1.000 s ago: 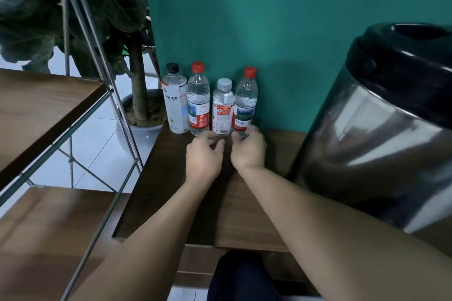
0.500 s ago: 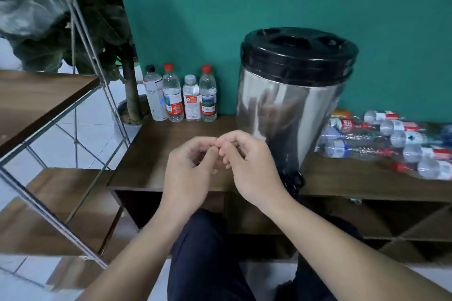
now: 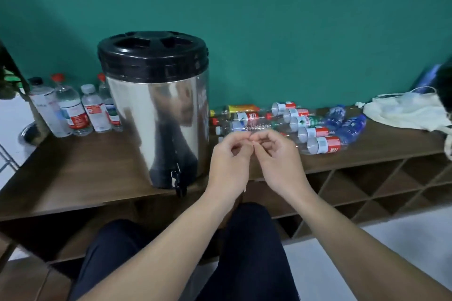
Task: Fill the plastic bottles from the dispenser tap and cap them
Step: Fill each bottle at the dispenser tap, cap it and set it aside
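Left hand and right hand meet fingertip to fingertip, fingers curled, gripping nothing visible. Four capped bottles stand left of the dispenser (tap at the bench edge); empties lie right.

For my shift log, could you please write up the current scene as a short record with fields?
dispenser: steel drum with black lid, upright on the wooden shelf
tap: black, low at the drum's front, nothing under it
standing bottles: four capped, left of the dispenser
lying bottles: a heap on their sides, right of the dispenser
left hand: fingers curled, fingertips meeting the right hand's; held item, if any, too small to tell
right hand: the same
cloth bag: white, far right
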Demonstrator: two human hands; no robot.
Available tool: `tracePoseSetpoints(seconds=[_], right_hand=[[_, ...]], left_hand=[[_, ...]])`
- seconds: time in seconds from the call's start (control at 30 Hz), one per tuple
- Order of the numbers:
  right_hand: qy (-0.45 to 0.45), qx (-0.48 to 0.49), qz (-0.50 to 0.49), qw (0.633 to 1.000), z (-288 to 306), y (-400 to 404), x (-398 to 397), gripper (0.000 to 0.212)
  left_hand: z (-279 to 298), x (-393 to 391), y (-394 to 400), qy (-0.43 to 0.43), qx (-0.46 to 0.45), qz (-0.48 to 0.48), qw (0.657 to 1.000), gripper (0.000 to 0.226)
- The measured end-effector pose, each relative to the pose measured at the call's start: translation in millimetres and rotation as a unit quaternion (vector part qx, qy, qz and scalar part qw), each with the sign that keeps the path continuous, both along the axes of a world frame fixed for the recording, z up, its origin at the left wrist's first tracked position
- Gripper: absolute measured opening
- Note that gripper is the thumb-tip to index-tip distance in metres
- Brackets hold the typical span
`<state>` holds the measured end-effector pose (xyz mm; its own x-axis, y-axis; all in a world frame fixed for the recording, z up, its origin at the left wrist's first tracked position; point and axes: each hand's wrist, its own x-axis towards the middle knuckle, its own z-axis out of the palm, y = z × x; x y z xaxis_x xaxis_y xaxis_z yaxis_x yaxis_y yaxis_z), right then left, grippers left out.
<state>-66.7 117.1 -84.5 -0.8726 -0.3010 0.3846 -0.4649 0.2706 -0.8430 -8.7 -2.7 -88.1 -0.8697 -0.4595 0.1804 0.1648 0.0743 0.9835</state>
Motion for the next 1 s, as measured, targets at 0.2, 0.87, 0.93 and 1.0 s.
tracePoseSetpoints(seconds=[0.2, 0.87, 0.93, 1.0], right_hand=[[0.021, 0.171, -0.047, 0.984, -49.5, 31.1, -94.3, 0.032], [0.214, 0.438, 0.015, 0.873, -103.1, -11.1, -198.6, 0.081], [0.220, 0.434, 0.005, 0.873, -99.6, -10.8, -190.1, 0.079], [0.209, 0.419, -0.012, 0.883, -92.6, -8.2, -175.0, 0.077]], left_hand=[[-68.5, -74.2, -6.0, -0.083, -0.062, 0.076, 0.992, 0.040], [-116.2, -142.9, -39.7, -0.146, -0.150, 0.102, 0.972, 0.097], [-115.8, -144.4, -39.3, -0.120, -0.131, 0.103, 0.979, 0.098], [-112.7, -145.1, -39.8, -0.097, -0.104, 0.100, 0.985, 0.103]])
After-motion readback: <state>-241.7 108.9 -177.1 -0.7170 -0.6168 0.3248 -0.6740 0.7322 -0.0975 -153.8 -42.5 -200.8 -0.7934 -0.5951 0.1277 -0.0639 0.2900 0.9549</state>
